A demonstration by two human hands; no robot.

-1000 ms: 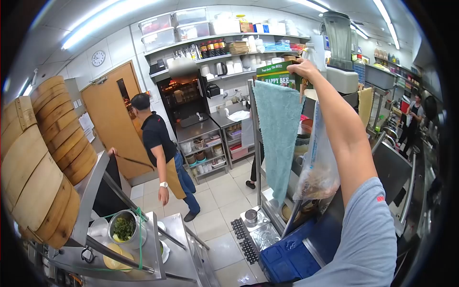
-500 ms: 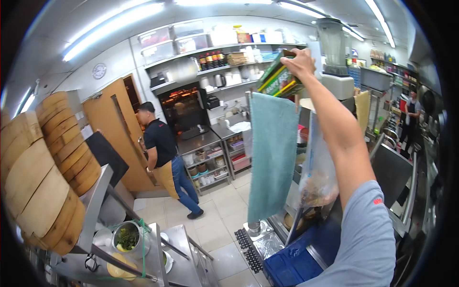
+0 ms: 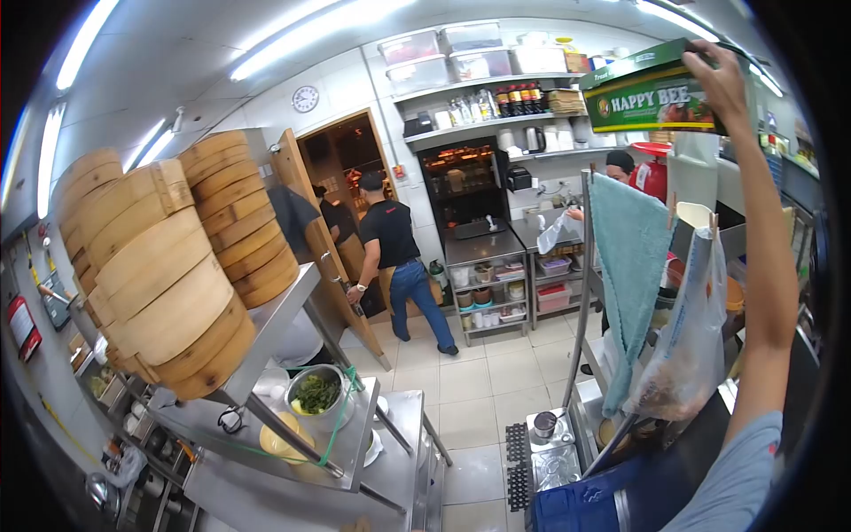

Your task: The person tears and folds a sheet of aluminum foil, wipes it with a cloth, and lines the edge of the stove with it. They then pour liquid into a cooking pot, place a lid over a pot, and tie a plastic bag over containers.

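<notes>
High at the upper right, my right hand (image 3: pixel 718 82) grips the end of a green cardboard box (image 3: pixel 645 105) printed "HAPPY BEE". My fingers are closed over its top edge, and the arm is stretched upward. Below the box, a teal towel (image 3: pixel 628 275) hangs from a rack, with a clothespin beside its top corner. A clear plastic bag (image 3: pixel 687 363) hangs to the right of the towel, near my forearm. My left hand is out of view.
Tall stacks of bamboo steamers (image 3: pixel 168 275) stand on a steel shelf at left. Beneath is a pot of greens (image 3: pixel 316 390). A person in a dark shirt (image 3: pixel 387 235) walks through the doorway past the wooden door (image 3: pixel 310 230). Another person is partly hidden behind the towel rack.
My view has swung left, so the surroundings sit further right. The box has turned to show its printed side, still in my right hand. The wooden door has opened and the person has stepped into the doorway.
</notes>
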